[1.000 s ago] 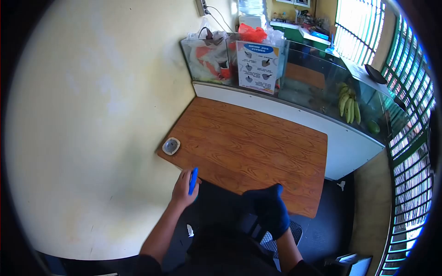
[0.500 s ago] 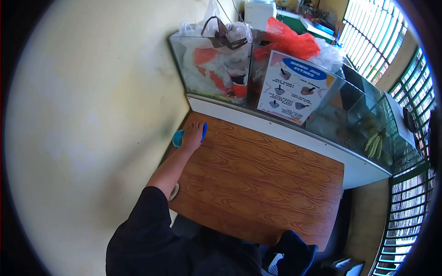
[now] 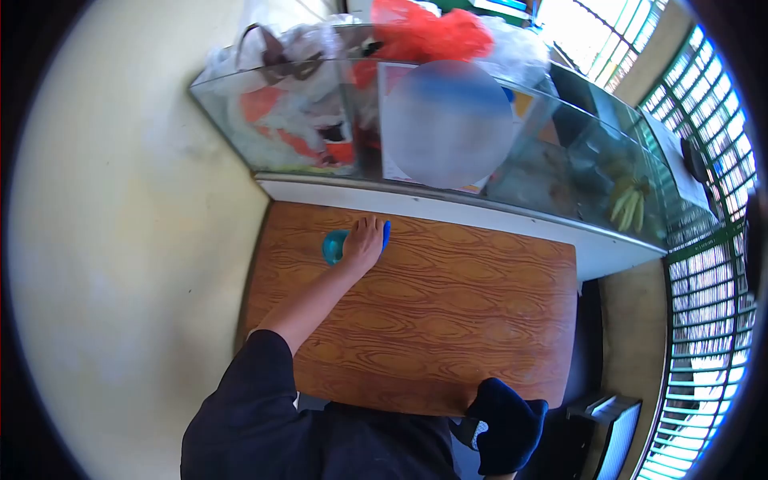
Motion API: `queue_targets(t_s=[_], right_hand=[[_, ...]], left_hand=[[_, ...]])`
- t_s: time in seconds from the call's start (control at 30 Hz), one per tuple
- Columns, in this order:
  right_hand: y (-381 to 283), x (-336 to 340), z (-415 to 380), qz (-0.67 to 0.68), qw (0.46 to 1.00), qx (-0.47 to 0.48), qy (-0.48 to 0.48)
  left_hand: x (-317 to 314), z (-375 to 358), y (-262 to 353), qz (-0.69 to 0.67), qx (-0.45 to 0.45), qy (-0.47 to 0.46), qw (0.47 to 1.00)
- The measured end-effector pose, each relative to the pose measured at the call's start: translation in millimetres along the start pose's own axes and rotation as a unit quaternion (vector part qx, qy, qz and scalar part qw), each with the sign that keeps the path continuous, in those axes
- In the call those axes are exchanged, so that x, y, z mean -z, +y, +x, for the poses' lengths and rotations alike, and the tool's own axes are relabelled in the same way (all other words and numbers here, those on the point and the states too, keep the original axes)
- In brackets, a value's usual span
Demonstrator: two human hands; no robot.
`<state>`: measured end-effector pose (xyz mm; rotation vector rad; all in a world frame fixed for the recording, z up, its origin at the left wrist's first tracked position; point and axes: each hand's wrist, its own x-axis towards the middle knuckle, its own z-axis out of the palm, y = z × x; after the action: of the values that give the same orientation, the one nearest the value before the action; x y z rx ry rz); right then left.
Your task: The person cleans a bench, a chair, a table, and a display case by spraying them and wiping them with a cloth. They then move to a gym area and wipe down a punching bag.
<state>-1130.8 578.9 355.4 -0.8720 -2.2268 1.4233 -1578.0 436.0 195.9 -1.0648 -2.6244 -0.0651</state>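
My left hand (image 3: 366, 244) is closed over a blue and teal piece (image 3: 334, 247) that looks like a wiping cloth, pressed against the wood-patterned table (image 3: 432, 300). Teal shows on the wall side of the hand, and a blue edge sticks out past the fingers; the middle is covered by my palm. Dark navy fabric (image 3: 510, 426) sits at the table's near right edge. It hides my right hand, so its fingers do not show.
Behind the table stands a glass display case (image 3: 304, 120) with plastic bags inside and a red bag (image 3: 432, 32) on top. A blurred poster (image 3: 396, 160) leans on it. Bananas (image 3: 630, 204) lie inside at right. A wall (image 3: 136, 240) borders the left, a barred window (image 3: 712, 320) the right.
My left hand has slid right across the table, away from the wall, with the blue and teal cloth under it. The view has shifted too. The navy fabric has moved slightly up.
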Motion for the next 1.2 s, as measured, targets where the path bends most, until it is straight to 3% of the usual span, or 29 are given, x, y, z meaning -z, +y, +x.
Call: queue_targets(t_s=[0.1,0.17,0.47,0.57,0.63,0.7,0.73,0.8,0.83,0.9,0.97,1.0,1.07,1.1,1.17,1.2], right_hand=[[7,23,0,-0.028,0.999,0.024,0.03],[11,52,12,-0.036,0.998,0.033,0.034],[53,162,52,-0.13,0.986,0.057,0.092],[67,191,61,-0.176,0.976,0.044,0.118],[76,204,64,-0.211,0.968,0.033,0.134],[95,206,66,-0.026,0.988,-0.078,0.127],[105,212,72,-0.03,0.987,-0.081,0.132],[122,229,92,-0.215,0.972,0.098,-0.02],[130,234,90,-0.218,0.971,0.096,-0.015],[126,234,119,-0.181,0.975,0.101,-0.077],[121,232,143,-0.143,0.974,0.103,-0.141],[122,232,149,-0.124,0.972,0.102,-0.173],[110,222,174,-0.082,0.965,0.092,-0.233],[100,210,187,-0.059,0.959,0.081,-0.263],[77,184,226,-0.014,0.943,0.066,-0.327],[73,178,243,0.008,0.932,0.065,-0.357]], left_hand=[[2,21,43,0.023,0.008,-0.017,1.0],[11,35,78,0.009,-0.052,0.024,0.998],[14,94,237,-0.025,-0.092,-0.061,0.994],[6,114,279,-0.017,-0.135,0.004,0.991],[7,125,301,-0.075,-0.098,-0.082,0.989],[17,128,317,-0.109,-0.122,-0.083,0.983],[29,130,324,-0.14,-0.143,-0.084,0.976],[44,121,336,-0.182,-0.143,-0.099,0.968],[52,113,339,-0.218,-0.138,-0.114,0.959],[69,91,341,-0.348,-0.117,-0.118,0.923],[108,71,331,-0.472,-0.229,-0.122,0.843],[132,61,330,-0.475,-0.232,-0.124,0.839],[178,49,330,-0.595,-0.235,-0.249,0.727],[182,45,330,-0.6,-0.238,-0.259,0.718],[184,39,331,-0.609,-0.241,-0.38,0.653],[181,36,330,-0.612,-0.243,-0.381,0.649]])
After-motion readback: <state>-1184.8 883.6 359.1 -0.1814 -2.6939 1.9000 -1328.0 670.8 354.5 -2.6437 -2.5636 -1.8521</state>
